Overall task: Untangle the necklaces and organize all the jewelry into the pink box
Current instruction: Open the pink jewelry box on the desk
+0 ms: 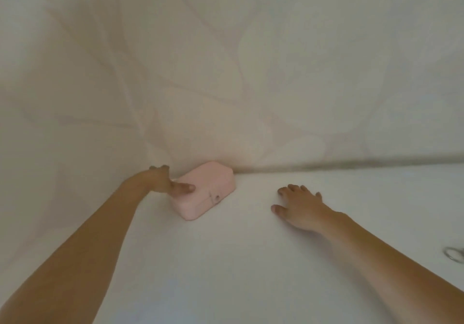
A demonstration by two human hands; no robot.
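Head view, single moment. Pink box (213,185): a small, closed, rounded-corner case lying flat on the white desk (251,261), its far edge against the pale draped cloth (226,72) that rises behind. A small dark clasp (217,196) shows on the near front face.

Handling, by judgement: the case looks rigid, light and smooth-skinned, so it would probably slide on the desk under a one-sided push. It is best taken across its short ends, or steadied at one end while the lid is lifted at the clasp side.

Left hand (163,180): holds the box's left end, thumb (184,187) laid across the lid and fingers curled down behind the far side.

Right hand (301,208): spread, fingertips on the desk, well apart from the box on its right, holding nothing.

Metal ring (453,254): a shiny loop cut by the right edge of the picture, possibly jewelry but too little shows to tell. No necklaces are in sight.
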